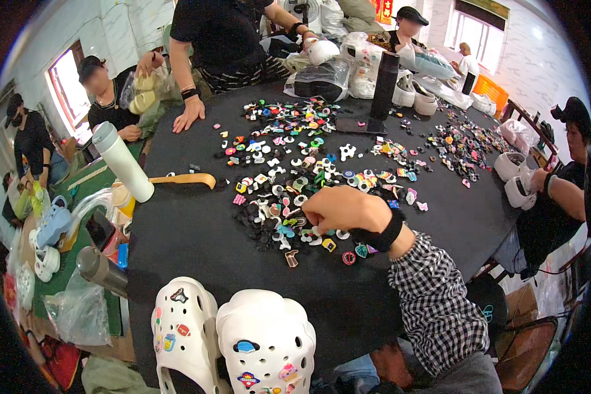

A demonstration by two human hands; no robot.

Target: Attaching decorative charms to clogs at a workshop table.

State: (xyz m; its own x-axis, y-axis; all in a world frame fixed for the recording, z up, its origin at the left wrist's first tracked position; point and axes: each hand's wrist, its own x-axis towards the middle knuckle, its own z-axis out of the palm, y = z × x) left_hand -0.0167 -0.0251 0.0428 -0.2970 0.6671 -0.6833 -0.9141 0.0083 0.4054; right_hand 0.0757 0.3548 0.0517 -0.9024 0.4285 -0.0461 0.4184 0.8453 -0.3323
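My right hand (348, 211), in a black wristband and checkered sleeve, reaches into a loose heap of small colourful shoe charms (308, 174). Its fingers are curled downward and closed at the near side of the heap; what they pinch is hidden. Close to the hand lie a yellow charm (329, 245) and a round red charm (349, 258). Two white clogs (267, 328) stand at the table's near edge, several charms fixed in their holes. Low down, a shaded skin-toned shape (391, 365) beside blue denim appears to be my left hand; its fingers cannot be made out.
On the black table (197, 243) stand a white bottle (123, 162), a wooden back scratcher (184, 179), a tall black bottle (385, 85) and a dark phone (361, 126). A grey flask (102, 270) leans at the left. Co-workers handle shoes around the table; one's hand (189, 115) rests on it.
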